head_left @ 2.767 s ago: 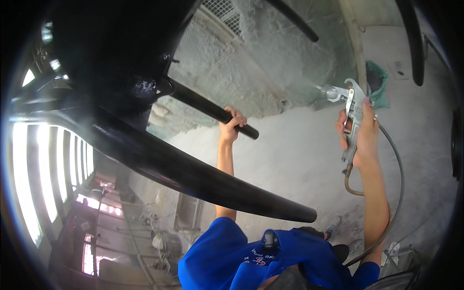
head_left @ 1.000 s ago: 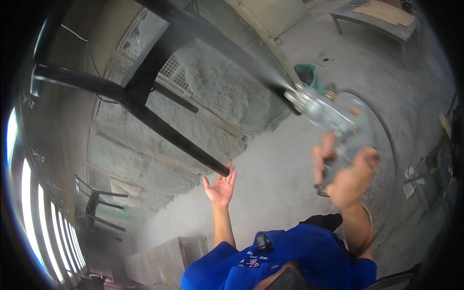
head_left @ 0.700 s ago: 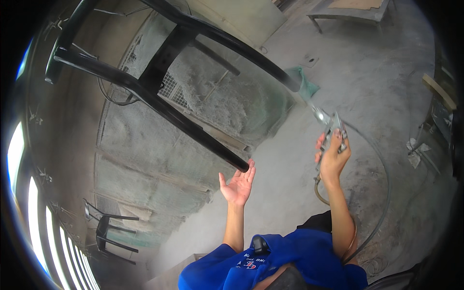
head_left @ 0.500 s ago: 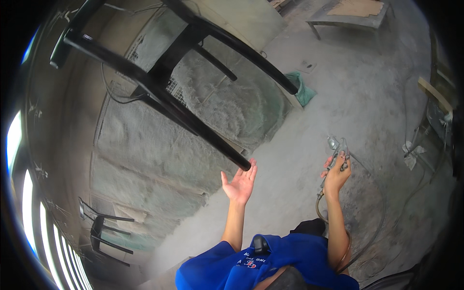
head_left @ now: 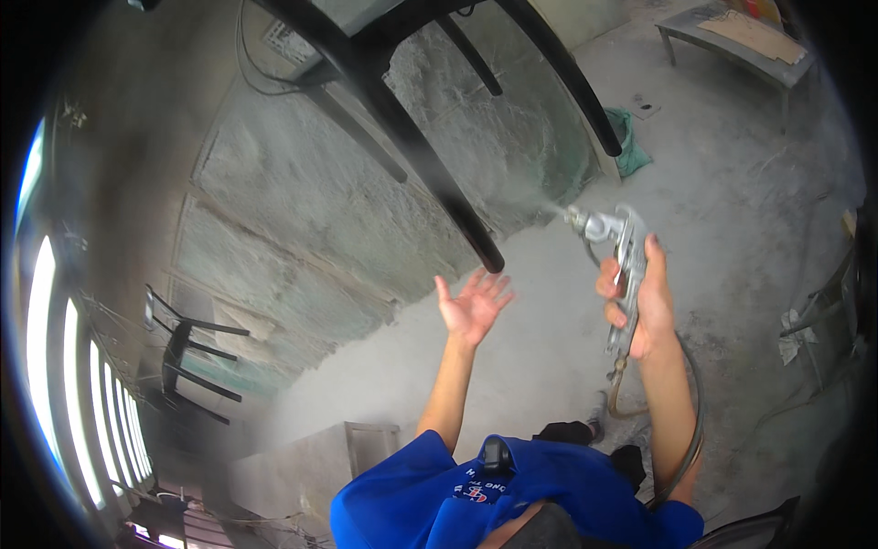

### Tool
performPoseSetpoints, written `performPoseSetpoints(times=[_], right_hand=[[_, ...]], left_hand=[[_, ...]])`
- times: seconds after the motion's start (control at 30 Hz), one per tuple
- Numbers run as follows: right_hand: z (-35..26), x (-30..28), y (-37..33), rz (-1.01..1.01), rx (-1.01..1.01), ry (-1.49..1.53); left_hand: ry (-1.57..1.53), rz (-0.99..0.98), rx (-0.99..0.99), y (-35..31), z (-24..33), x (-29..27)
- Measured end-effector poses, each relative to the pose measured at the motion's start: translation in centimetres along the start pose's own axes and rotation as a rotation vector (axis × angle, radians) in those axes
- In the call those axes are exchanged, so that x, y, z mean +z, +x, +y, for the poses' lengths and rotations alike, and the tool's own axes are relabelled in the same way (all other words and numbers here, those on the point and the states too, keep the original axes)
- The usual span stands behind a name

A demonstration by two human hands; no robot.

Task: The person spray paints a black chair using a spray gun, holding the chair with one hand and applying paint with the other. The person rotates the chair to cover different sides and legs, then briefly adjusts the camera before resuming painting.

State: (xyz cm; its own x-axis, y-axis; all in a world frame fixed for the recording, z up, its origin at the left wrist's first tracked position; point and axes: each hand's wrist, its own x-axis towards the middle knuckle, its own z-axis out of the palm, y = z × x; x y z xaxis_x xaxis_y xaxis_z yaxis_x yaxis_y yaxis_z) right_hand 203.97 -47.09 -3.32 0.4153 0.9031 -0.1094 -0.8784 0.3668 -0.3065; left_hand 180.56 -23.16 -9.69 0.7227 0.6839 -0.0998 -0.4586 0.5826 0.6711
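A black wooden chair (head_left: 416,151) hangs at the upper left with its legs slanting toward me; its top part runs out of the picture. Just below the end of the nearest leg, my left hand (head_left: 471,311) is open, palm up and fingers spread. Whether the fingertips touch the leg I cannot tell. My right hand (head_left: 653,306) is wrapped round the handle of a metal spray gun (head_left: 626,247). Pale mist leaves its nozzle, which points left toward the chair legs. An air hose (head_left: 699,412) runs from the gun down along my right forearm.
Another black chair (head_left: 179,352) is at the left. Dusty, fibrous grey-green sheeting (head_left: 302,229) lies behind the hanging chair. A green bag (head_left: 633,151) stands beyond its far leg. At the upper right is a low table (head_left: 681,29) bearing flat cardboard (head_left: 754,38).
The spray gun has come up and turned left, and mist now leaves its nozzle. My left hand has spread its fingers. The hanging chair appears higher, with its legs shifted right.
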Motion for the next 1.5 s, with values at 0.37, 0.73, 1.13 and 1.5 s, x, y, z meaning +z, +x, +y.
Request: performPoseSetpoints(times=[0.37, 0.73, 1.13, 1.5], right_hand=[[9.1, -4.7, -3.3, 0.471, -0.041, -0.823], [7.2, 17.6, -8.4, 0.261, -1.249, -3.030], [5.4, 19.0, -2.8, 0.238, -0.560, -3.359], [6.5, 24.9, -14.2, 0.330, -0.458, -2.487]], left_hand=[[0.000, 0.362, 0.290, 2.5, 7.0, -8.7], [-0.165, -0.218, -0.236, 7.1, 8.7, -6.8], [-0.283, -0.363, -0.448, 1.4, 3.7, -2.4], [-0.297, -0.549, -0.580, -5.5, -2.0, 3.0]])
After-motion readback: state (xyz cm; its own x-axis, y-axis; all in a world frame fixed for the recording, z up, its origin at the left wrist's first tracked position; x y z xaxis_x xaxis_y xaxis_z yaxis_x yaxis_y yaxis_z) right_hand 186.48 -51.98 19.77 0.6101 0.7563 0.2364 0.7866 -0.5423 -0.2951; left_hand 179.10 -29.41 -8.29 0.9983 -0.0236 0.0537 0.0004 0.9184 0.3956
